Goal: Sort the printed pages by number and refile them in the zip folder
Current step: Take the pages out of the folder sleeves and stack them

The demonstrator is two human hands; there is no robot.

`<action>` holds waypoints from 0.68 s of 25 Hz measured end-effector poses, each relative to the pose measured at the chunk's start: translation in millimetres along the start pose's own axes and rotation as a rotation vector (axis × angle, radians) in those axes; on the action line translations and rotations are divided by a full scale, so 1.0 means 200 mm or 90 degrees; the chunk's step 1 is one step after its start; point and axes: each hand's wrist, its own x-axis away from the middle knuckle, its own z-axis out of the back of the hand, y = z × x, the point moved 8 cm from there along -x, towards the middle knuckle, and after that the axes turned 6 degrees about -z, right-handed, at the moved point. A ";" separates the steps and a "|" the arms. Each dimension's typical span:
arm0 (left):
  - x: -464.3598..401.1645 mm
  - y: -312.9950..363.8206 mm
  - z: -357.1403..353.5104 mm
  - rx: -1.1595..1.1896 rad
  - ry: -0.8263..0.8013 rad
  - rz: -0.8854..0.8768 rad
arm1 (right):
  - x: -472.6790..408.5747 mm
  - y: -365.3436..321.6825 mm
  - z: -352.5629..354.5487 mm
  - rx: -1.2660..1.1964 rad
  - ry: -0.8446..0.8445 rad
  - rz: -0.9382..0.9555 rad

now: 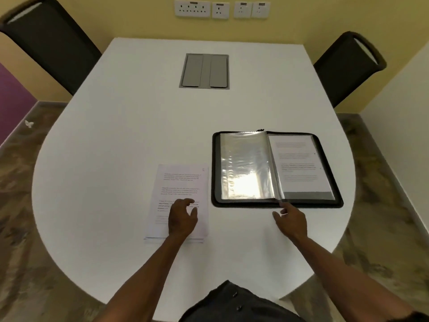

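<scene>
Zip folder: black, lying open on the white table, right of centre, its zip running round the edge.
Clear sleeves: fanned over the folder's left half, glare on the plastic; they look empty.
Filed page: a printed sheet inside the sleeve on the folder's right half.
Loose pages: a small stack of printed sheets just left of the folder, edges slightly uneven at the near end.
Writing: paragraphs of small print on both the stack and the filed page, a few bold words, a small mark at the top sheet's upper right corner; all too blurred to read.
Left hand: over the lower part of the stack, fingers loosely curled and apart; whether they touch the paper, I cannot tell.
Right hand: at the folder's near edge, fingers relaxed and spread, the forefinger reaching to the bottom of the sleeves near the spine.
Table inset: grey two-flap cable hatch, well beyond the papers.
Chairs: one dark chair far left, another far right.
Wall sockets: a row of white plates on the yellow wall, labels unreadable.
</scene>
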 end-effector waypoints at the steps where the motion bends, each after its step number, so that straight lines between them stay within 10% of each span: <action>1: -0.02 0.08 -0.06 -0.001 -0.015 -0.017 | -0.03 0.01 0.05 -0.008 0.012 0.010; 8: -0.12 0.57 -0.46 -0.018 -0.114 -0.094 | -0.29 0.11 0.28 -0.014 0.018 -0.002; 17: -0.19 0.81 -0.97 -0.136 -0.353 -0.105 | -0.70 0.43 0.31 0.263 -0.242 -0.169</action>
